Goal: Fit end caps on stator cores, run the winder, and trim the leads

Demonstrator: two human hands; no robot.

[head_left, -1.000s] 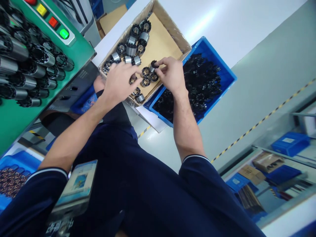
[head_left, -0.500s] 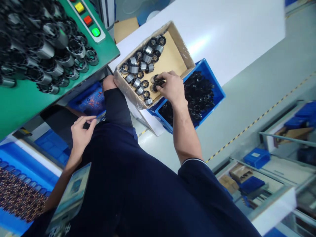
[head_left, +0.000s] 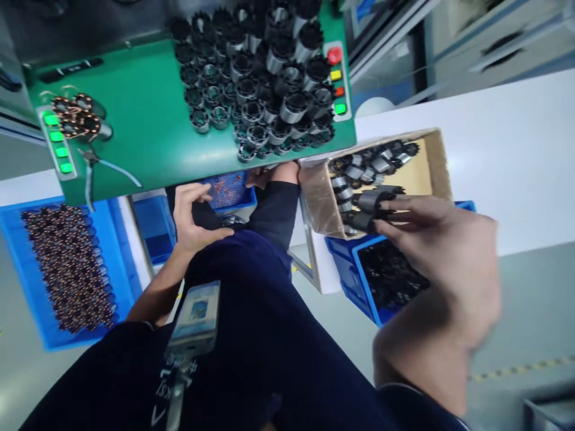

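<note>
My right hand (head_left: 438, 269) is large and close to the camera, shut on two steel sleeves with black toothed ends (head_left: 367, 211), which it holds over the corner of a cardboard box (head_left: 320, 203). Several more of these parts (head_left: 371, 167) lie on tan paper inside the box. My left hand (head_left: 191, 218) hangs lower by my dark lap, fingers curled and apart, with nothing visible in them. A small round metal piece (head_left: 232, 221) lies close to that hand.
A green panel (head_left: 135, 102) carries many stacked parts, several lit buttons and blue-handled cutters (head_left: 90, 161). Blue bins hold copper-wound coils (head_left: 67, 269), copper bits (head_left: 229, 191) and black toothed pieces (head_left: 390, 275). A white table edge (head_left: 494, 126) runs behind the box.
The whole view has swung round. My right hand has risen from the box toward the camera with two parts. My left hand has moved slightly toward my lap.
</note>
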